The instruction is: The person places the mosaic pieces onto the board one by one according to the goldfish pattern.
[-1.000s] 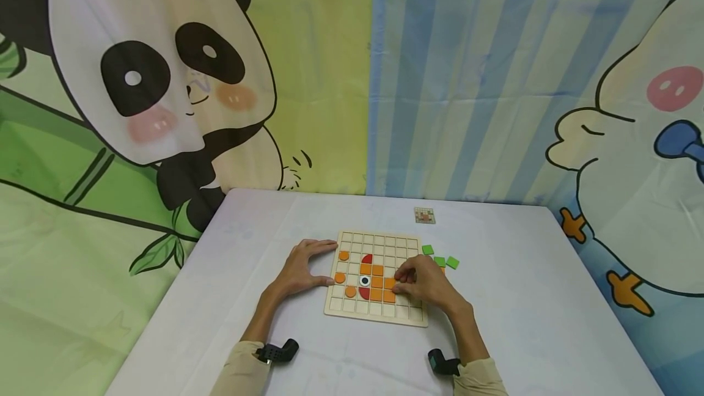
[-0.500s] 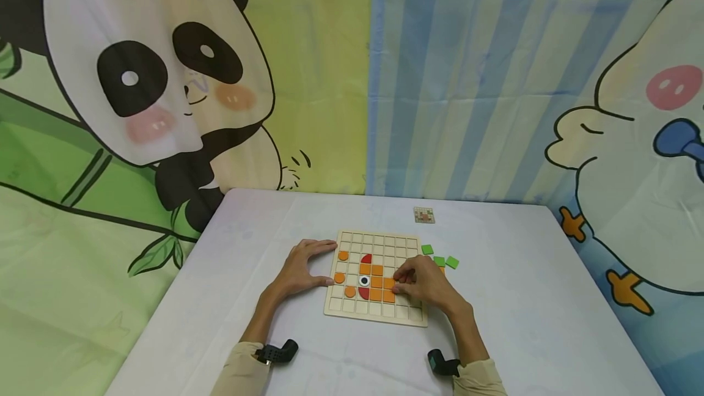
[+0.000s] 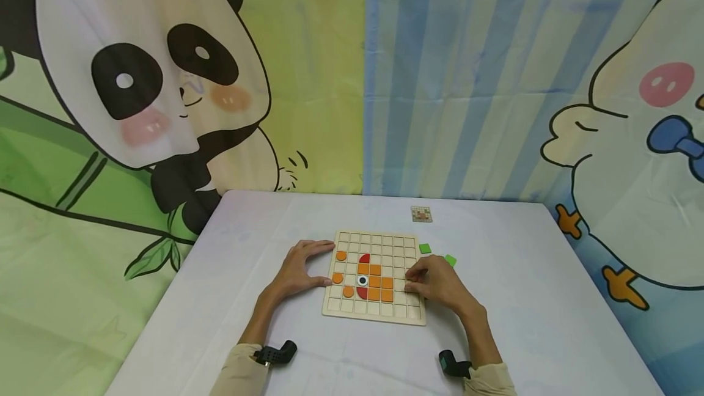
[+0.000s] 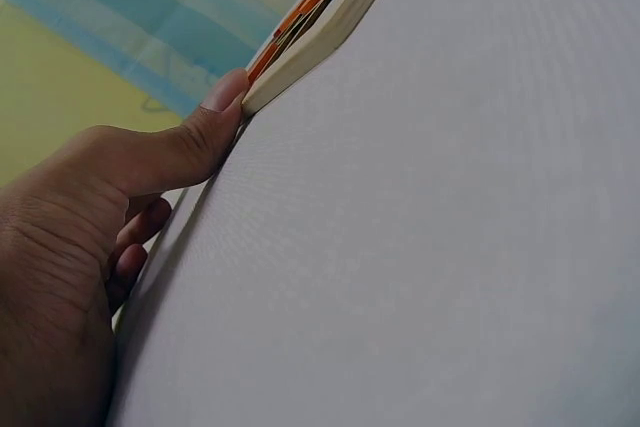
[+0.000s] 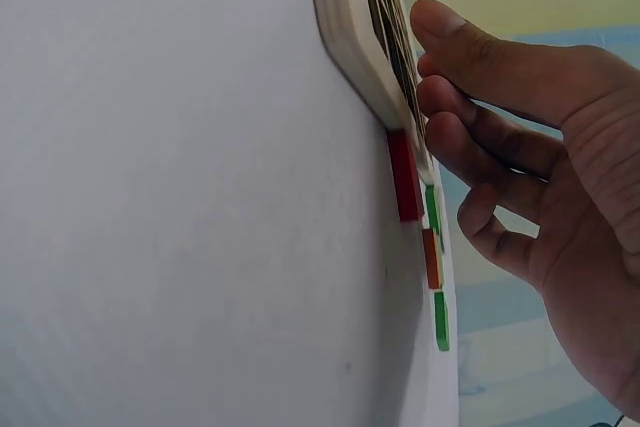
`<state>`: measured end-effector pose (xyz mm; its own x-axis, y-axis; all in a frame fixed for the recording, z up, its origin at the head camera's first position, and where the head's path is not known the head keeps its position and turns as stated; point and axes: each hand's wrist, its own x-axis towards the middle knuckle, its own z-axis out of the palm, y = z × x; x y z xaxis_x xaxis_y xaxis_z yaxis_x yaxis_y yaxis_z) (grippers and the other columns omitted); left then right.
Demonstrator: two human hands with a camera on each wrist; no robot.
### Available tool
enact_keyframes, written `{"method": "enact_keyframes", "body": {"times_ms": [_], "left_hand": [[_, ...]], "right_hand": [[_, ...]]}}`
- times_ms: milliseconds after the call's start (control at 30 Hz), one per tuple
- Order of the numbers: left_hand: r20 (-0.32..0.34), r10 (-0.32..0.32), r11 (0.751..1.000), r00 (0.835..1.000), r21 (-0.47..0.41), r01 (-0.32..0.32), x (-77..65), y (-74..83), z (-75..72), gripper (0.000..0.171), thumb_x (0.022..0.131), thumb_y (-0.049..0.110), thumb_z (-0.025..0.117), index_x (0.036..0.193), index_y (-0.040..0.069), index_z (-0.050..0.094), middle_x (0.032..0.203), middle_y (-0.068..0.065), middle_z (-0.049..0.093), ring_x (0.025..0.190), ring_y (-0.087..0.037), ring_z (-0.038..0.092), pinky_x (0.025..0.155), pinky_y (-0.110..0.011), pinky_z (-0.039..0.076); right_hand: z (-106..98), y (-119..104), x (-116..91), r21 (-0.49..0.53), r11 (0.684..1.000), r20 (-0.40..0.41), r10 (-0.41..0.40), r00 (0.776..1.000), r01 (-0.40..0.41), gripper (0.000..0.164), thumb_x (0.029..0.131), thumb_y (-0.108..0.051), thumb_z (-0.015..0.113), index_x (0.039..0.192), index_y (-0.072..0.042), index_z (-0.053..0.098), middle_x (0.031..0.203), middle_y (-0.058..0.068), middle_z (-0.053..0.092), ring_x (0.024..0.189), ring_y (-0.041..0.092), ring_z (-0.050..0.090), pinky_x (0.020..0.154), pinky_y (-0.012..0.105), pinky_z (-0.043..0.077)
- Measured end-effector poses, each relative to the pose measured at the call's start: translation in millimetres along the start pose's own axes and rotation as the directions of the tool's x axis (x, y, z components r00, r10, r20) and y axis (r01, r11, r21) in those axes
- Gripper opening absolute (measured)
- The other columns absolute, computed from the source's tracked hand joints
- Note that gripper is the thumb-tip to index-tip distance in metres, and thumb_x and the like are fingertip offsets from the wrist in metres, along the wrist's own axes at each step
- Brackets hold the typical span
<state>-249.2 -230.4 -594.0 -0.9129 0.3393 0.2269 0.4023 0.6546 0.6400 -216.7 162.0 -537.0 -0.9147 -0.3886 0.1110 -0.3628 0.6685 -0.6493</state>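
A wooden grid board (image 3: 396, 248) lies on the white table. Its cells hold orange squares (image 3: 374, 294), red quarter-round pieces (image 3: 365, 259), a round eye piece (image 3: 362, 280) and orange discs (image 3: 349, 291). Along the board's left edge, my left hand (image 3: 294, 271) touches the rim with spread thumb and fingertips; in the left wrist view the thumb (image 4: 200, 132) meets the corner. My right hand (image 3: 440, 283) hovers over the board's right edge, fingers loosely bent. In the right wrist view nothing shows between thumb and fingers.
Green squares (image 3: 425, 249) lie beyond the board's right edge, partly behind my right hand. From the right wrist, a red piece (image 5: 405, 175) and an orange piece (image 5: 432, 258) show beside the board. A small patterned card (image 3: 421, 214) lies farther back.
My right hand has moved right, off the orange squares to the board's right edge, now covering one green square. The left hand stays at the left edge. The head view has shifted slightly.
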Motion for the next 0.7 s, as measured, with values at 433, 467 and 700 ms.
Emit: {"method": "enact_keyframes", "body": {"times_ms": [433, 467, 700], "left_hand": [[-0.005, 0.017, 1.000, 1.000, -0.001, -0.017, 0.1, 1.8, -0.3, 0.088, 0.074, 0.046, 0.100, 0.153, 0.026, 0.066, 0.159, 0.005, 0.063, 0.143, -0.027, 0.054, 0.119, -0.061, 0.037], [-0.005, 0.015, 1.000, 1.000, -0.001, -0.015, 0.1, 1.8, -0.2, 0.088, 0.074, 0.046, 0.100, 0.153, 0.026, 0.066, 0.159, 0.005, 0.063, 0.143, -0.027, 0.054, 0.119, -0.061, 0.038], [0.003, 0.018, 1.000, 1.000, -0.010, -0.018, -0.2, 3.1, -1.6, 0.087, 0.075, 0.047, 0.099, 0.153, 0.026, 0.066, 0.160, 0.004, 0.063, 0.143, -0.028, 0.054, 0.120, -0.063, 0.036]], "right_hand": [[-14, 10, -7, 0.017, 0.994, -0.034, 0.111, 0.993, -0.110, 0.021, 0.082, -0.011, 0.096, 0.100, -0.010, 0.085, 0.089, -0.005, 0.076, 0.082, 0.011, 0.066, 0.080, 0.028, 0.060], [-14, 12, -8, 0.014, 0.993, -0.036, 0.114, 0.993, -0.114, 0.021, 0.083, -0.011, 0.096, 0.100, -0.010, 0.085, 0.090, -0.005, 0.076, 0.082, 0.011, 0.066, 0.080, 0.028, 0.060], [-21, 20, -12, -0.005, 0.992, -0.078, 0.122, 0.989, -0.123, 0.024, 0.081, -0.009, 0.096, 0.102, -0.007, 0.085, 0.091, -0.002, 0.078, 0.083, 0.012, 0.064, 0.077, 0.027, 0.056]]}}
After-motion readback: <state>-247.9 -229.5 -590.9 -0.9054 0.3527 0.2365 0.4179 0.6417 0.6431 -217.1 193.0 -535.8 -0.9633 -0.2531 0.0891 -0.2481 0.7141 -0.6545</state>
